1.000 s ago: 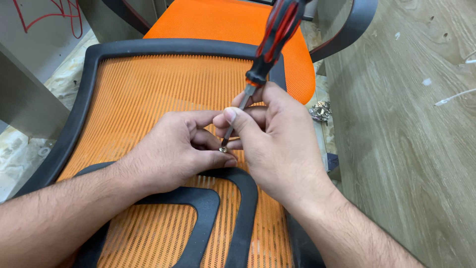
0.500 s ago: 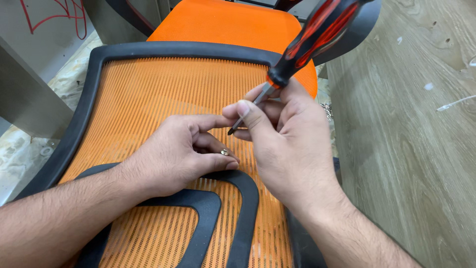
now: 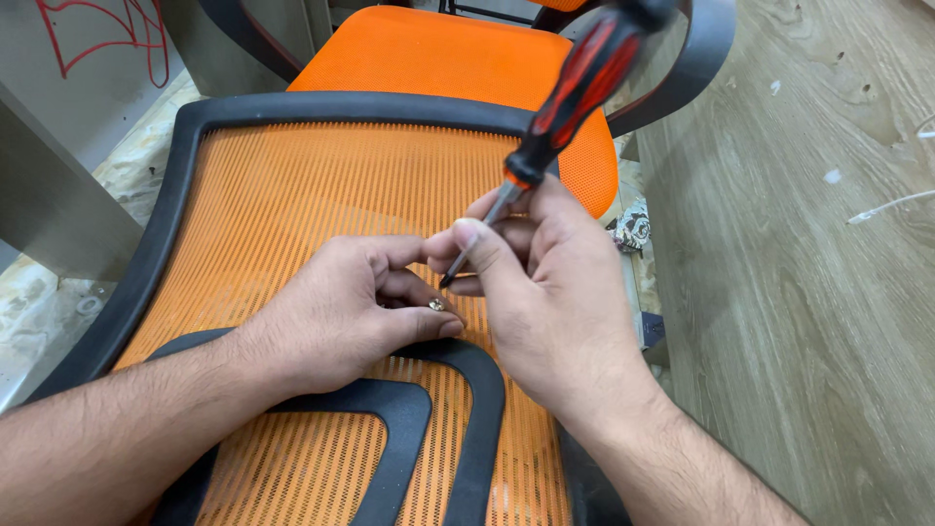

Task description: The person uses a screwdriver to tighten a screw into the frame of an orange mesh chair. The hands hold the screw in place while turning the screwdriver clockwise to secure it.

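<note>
- A small metal screw [image 3: 436, 305] was pinched in the left hand [image 3: 341, 317], the grip closed on it, over the black frame [image 3: 467, 390]; it could be dropped through loosened fingers.
- The screwdriver [image 3: 560, 107] was clamped by the shaft in the right hand [image 3: 545, 292], tip just above the screw; a slip could have jabbed the left fingers [image 3: 399, 255] or the orange mesh [image 3: 321, 185].

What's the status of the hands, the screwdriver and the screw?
Right hand grips screwdriver, tip lifted. Left hand pinches small screw against black frame. Nothing in the way.
</note>
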